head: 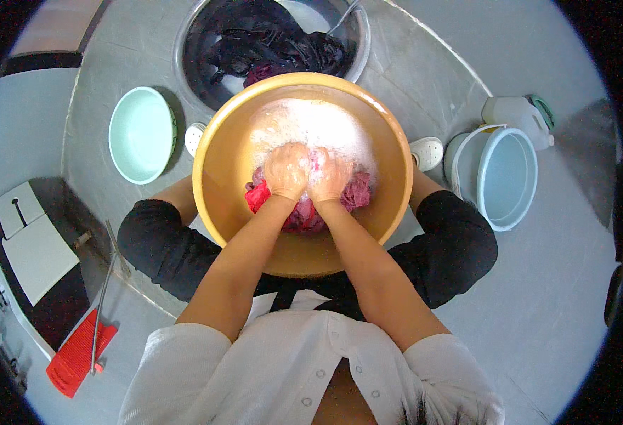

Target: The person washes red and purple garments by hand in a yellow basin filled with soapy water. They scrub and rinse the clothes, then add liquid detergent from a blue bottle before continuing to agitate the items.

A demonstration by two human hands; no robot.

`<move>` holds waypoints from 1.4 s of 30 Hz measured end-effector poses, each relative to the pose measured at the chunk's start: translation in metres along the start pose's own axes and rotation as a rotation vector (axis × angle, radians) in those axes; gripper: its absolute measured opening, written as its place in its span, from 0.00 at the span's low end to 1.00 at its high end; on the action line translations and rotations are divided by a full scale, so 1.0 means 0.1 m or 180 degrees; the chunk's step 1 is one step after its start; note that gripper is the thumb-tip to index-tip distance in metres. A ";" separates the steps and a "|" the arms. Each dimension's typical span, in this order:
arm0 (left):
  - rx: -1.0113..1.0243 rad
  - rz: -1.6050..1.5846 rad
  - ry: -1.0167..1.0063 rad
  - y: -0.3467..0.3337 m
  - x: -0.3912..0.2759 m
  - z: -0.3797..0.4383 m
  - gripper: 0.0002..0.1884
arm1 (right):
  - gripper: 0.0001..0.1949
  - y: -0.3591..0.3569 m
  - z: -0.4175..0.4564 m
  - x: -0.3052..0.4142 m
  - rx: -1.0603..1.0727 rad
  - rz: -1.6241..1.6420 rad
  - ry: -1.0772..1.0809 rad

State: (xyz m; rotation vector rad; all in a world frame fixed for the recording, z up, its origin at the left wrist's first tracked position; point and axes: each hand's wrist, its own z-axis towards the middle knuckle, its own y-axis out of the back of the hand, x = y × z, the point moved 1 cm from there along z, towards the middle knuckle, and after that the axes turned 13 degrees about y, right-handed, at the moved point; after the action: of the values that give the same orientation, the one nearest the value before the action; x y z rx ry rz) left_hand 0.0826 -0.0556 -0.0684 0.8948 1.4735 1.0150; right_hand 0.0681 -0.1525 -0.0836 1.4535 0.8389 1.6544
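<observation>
A large yellow plastic basin (303, 260) stands between my knees, with white suds (316, 122) towards its far side. In it lies a wet bundle of pink and red cloth (306, 215). My left hand (287, 170) and my right hand (330, 174) are side by side on the cloth, fingers curled down with a bit of pink fabric between them. Both look closed on the cloth, though the fingertips are hidden in the suds. Bright red fabric (257, 196) shows left of my left hand, and mauve fabric (356, 192) right of my right hand.
Beyond the basin, a metal tub (364, 48) holds dark wet clothes (279, 48). A mint-green basin (141, 135) stands at the left; a pale blue bucket (508, 178) and a jerrycan (513, 117) stand at the right. A red washboard (80, 353) lies at the lower left.
</observation>
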 end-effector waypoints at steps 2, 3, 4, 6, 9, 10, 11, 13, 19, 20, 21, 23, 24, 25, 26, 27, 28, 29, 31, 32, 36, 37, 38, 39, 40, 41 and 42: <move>0.0033 -0.0322 0.0114 -0.01 -0.05 0.08 0.12 | 0.15 -0.05 0.04 -0.09 0.0406 -0.0065 -0.0001; 0.0024 -0.0474 0.0183 0.02 -0.05 0.12 0.13 | 0.16 -0.06 0.07 -0.10 0.0604 -0.0084 0.0026; 0.0237 -0.0222 0.0167 0.00 -0.03 0.19 0.14 | 0.18 0.02 0.15 -0.05 0.0877 -0.0040 -0.0052; 0.0654 0.0277 0.0153 -0.05 0.02 0.34 0.17 | 0.21 0.17 0.36 0.01 0.1427 0.0033 -0.0197; 0.0418 -0.0629 -0.0174 0.49 -0.40 0.44 0.17 | 0.21 0.16 0.45 -0.35 0.0416 0.1208 -0.0457; 0.0189 -0.1005 -0.0411 0.72 -0.54 0.39 0.16 | 0.20 0.49 0.48 -0.19 0.0072 0.1951 -0.0700; -0.0078 -0.1613 -0.0818 0.86 -0.59 0.35 0.12 | 0.19 0.89 0.51 -0.01 -0.0291 0.2676 -0.0939; -0.0052 -0.2185 -0.0804 0.98 -0.57 0.27 0.09 | 0.12 1.05 0.42 -0.03 -0.0359 0.1954 -0.0457; -0.0530 -0.0076 -0.0144 0.52 -0.25 0.17 0.17 | 0.22 0.60 0.19 0.07 -0.0146 0.0306 0.0644; -0.0438 0.0040 -0.0225 0.42 -0.23 0.20 0.20 | 0.22 0.43 0.24 -0.02 -0.0155 0.0495 0.0560; -0.0413 0.0002 -0.0354 0.33 -0.20 0.25 0.20 | 0.21 0.36 0.30 -0.05 -0.0168 0.0678 0.0477; -0.0355 -0.0081 -0.0614 0.17 -0.13 0.34 0.21 | 0.21 0.28 0.28 -0.08 0.0517 0.0777 -0.0109; -0.0506 -0.0217 -0.0712 0.13 -0.15 0.39 0.18 | 0.21 0.32 0.36 -0.07 0.0886 0.0923 -0.0501; -0.0345 -0.0097 -0.0611 0.08 -0.16 0.43 0.17 | 0.22 0.33 0.40 -0.08 0.1254 0.1068 -0.0896; -0.0184 0.0023 -0.0510 0.03 -0.17 0.47 0.15 | 0.21 0.06 0.36 -0.24 0.0685 0.1281 -0.0486; 0.0000 0.0140 -0.0421 0.02 -0.20 0.49 0.14 | 0.21 -0.08 0.33 -0.35 0.0684 0.1072 -0.0316; -0.0399 0.0001 -0.0460 0.05 -0.27 0.57 0.14 | 0.20 -0.16 0.35 -0.40 0.0682 0.0868 -0.0108; 0.0003 0.0182 -0.0252 0.05 -0.33 0.65 0.15 | 0.19 -0.23 0.36 -0.45 0.0681 0.0662 0.0101; 0.0766 0.0539 0.0169 0.07 -0.39 0.84 0.16 | 0.21 -0.15 0.53 -0.40 0.1166 0.0716 -0.0152; 0.0624 0.0597 0.0047 -0.02 -0.31 0.90 0.18 | 0.22 -0.01 0.68 -0.36 0.1635 0.0727 -0.0208; 0.0704 0.0183 -0.0528 0.21 -0.45 0.84 0.15 | 0.27 -0.01 0.72 -0.79 0.1493 0.2160 -0.0726; 0.0519 -0.0054 -0.0711 0.41 -0.47 0.69 0.13 | 0.25 0.19 0.70 -0.62 0.1138 0.2200 -0.0772; 0.0346 -0.0304 -0.0915 0.57 -0.47 0.54 0.12 | 0.24 0.41 0.68 -0.45 0.0771 0.2219 -0.0811; 0.0138 -0.0515 -0.1046 0.69 -0.40 0.35 0.10 | 0.22 0.83 0.64 0.00 0.0037 0.1655 -0.0342; 0.0081 -0.0738 -0.0789 0.77 -0.40 0.14 0.09 | 0.18 0.68 0.42 -0.03 -0.0472 0.1433 0.0368; -0.0016 -0.0906 -0.0485 0.78 -0.34 -0.04 0.08 | 0.17 0.64 0.25 0.05 -0.0046 0.1428 0.0314; -0.0036 -0.1231 -0.0311 0.64 -0.14 -0.18 0.07 | 0.17 0.62 0.04 0.16 0.0122 0.0859 0.0360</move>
State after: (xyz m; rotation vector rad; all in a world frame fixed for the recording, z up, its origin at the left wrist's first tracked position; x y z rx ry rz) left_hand 0.0670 -0.0487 -0.0027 0.6093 1.4833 0.6834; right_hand 0.0637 -0.1692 -0.0215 1.5661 0.7649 1.9454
